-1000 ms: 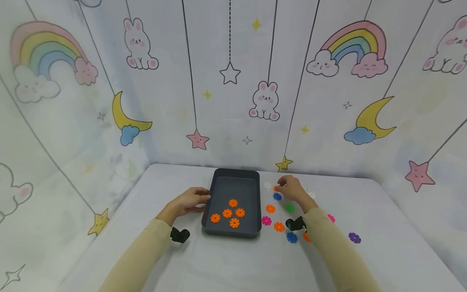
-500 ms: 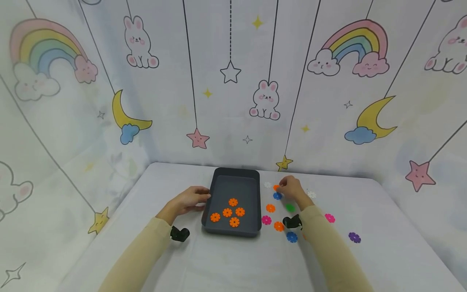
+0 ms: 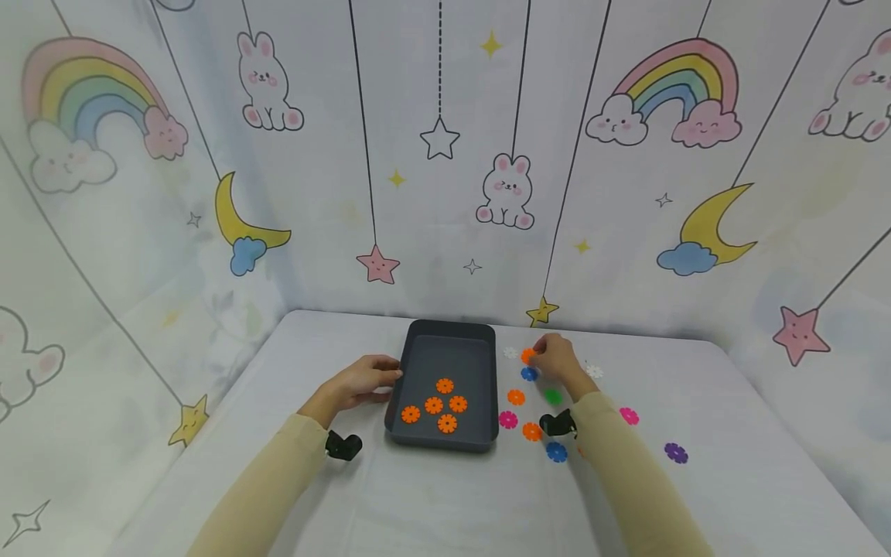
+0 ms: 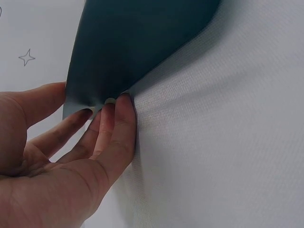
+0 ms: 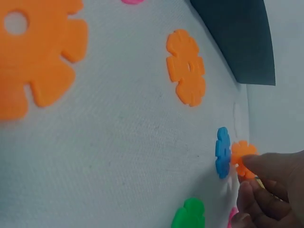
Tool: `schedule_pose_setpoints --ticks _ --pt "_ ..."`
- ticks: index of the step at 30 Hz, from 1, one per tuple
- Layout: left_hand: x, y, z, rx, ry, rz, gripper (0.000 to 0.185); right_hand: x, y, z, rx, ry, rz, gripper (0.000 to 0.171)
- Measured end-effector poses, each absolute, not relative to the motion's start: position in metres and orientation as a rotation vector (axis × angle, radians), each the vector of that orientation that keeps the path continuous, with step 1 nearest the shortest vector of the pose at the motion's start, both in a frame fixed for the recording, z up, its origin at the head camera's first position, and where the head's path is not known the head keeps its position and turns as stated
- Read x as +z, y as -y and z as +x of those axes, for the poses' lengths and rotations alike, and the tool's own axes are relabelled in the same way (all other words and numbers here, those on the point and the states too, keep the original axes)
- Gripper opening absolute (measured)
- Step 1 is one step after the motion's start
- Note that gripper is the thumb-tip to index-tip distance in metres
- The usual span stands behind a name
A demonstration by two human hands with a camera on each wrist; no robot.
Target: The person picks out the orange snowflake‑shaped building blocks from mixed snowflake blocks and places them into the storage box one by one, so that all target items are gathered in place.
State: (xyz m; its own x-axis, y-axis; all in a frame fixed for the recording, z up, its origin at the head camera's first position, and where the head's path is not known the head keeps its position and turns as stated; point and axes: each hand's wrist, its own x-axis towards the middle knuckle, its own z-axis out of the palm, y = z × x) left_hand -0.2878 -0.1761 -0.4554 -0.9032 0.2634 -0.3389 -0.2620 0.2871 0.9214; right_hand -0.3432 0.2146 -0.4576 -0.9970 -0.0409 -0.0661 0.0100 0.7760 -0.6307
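My left hand (image 3: 363,379) is at the left side of a dark grey tray (image 3: 452,352), its fingers gripping the side wall, as the left wrist view shows. Several orange flower-shaped discs (image 3: 434,405) lie inside, toward the tray's near end. To the right of the tray, my right hand (image 3: 555,358) pinches another orange flower disc (image 5: 243,154) between thumb and fingertips. Right beside that one is a blue flower disc (image 5: 223,153). A green disc (image 3: 553,397) lies just below the hand on the white cloth.
More discs lie loose right of the tray: orange (image 3: 516,397), magenta (image 3: 509,420), blue (image 3: 556,452), white (image 3: 594,371), pink (image 3: 629,416) and purple (image 3: 676,453). A printed curtain (image 3: 445,232) hangs behind the table's far edge.
My right forearm has shifted slightly left, and more of the orange disc at the right fingertips now shows. The left hand and the tray have stayed in place.
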Motion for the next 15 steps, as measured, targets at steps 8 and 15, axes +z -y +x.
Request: schedule_pose_setpoints --ticks 8,15 --pt "-0.454 0.176 -0.286 1.655 -2.127 -0.012 0.050 -0.451 -0.217 -0.342 -1.045 -2.919 -0.067 0.022" --pt "-0.452 0.176 -0.284 1.661 -2.129 -0.003 0.051 -0.441 -0.218 -0.335 -1.111 -2.918 -0.115 0.021"
